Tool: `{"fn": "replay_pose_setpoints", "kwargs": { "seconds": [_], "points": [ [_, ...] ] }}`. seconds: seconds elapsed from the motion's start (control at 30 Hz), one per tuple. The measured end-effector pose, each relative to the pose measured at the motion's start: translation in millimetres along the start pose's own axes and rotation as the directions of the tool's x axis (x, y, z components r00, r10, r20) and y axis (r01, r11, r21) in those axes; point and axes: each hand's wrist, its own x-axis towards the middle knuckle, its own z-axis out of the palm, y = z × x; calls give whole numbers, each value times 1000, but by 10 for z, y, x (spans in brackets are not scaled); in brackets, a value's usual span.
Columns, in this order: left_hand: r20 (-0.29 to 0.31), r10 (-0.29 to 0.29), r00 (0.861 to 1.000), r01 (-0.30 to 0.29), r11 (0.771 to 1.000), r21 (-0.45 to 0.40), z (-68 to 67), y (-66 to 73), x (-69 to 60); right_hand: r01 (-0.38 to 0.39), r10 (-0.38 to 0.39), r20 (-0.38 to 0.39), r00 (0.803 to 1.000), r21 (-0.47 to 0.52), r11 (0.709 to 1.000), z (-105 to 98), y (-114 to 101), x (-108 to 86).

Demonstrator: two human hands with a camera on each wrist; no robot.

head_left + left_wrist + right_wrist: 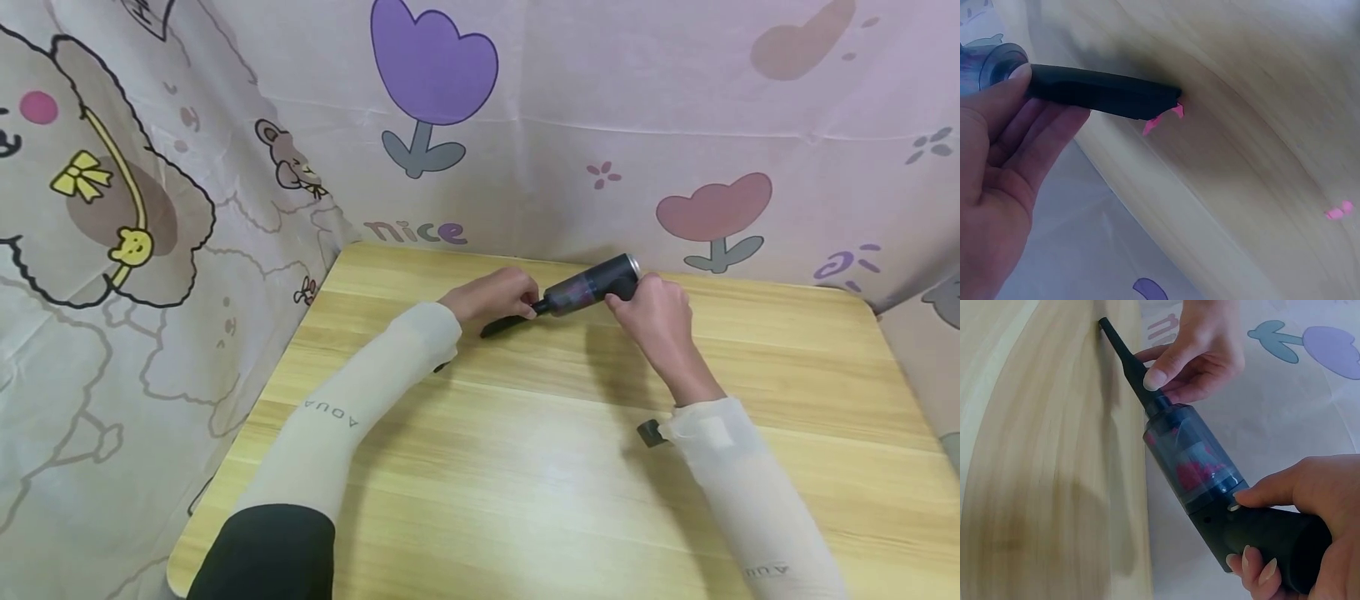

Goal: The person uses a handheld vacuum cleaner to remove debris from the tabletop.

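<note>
A black handheld vacuum cleaner [588, 285] is tilted over the far part of the table. My right hand [660, 321] grips its body at the rear, and in the right wrist view the thumb lies by a small silver button. Pink bits show inside the clear dust cup [1200, 469]. Near the cup, my left hand [498, 293] holds the flat black nozzle [1097, 92] between thumb and fingers. At the nozzle's tip is a pink scrap [1179, 111]; whether it is partly inside cannot be told. More pink pieces [1337, 212] lie farther along the wood.
The light wooden table [525, 467] ends close behind the vacuum, against a printed cloth [540, 192] hanging at the back. Another stretch of printed cloth [247, 350] runs down the left side. White sleeves cover both forearms, with a small dark object [651, 432] at the right wrist.
</note>
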Motion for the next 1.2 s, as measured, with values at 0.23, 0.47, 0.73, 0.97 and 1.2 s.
{"fn": "replay_pose_setpoints", "kwargs": {
  "seconds": [0.23,0.47,0.73,0.97,1.2],
  "points": [
    [11,-24,1000,24,1000,-17,-24,-82,-103,23,-23,4,1000,3,1000,69,-98,-13],
    [21,-37,999,37,999,-31,-54,-181,-248,53,-53,-11,999,12,999,182,-215,-49],
    [15,-50,999,51,998,-41,-52,-277,-378,64,-64,5,998,28,998,260,-326,-83],
    [23,-80,997,81,995,-60,-52,-342,-490,81,-82,14,997,47,996,319,-384,-96],
    [26,-92,995,94,994,-55,-88,-365,-583,81,-83,19,996,77,994,374,-446,-101]
  ]
}}
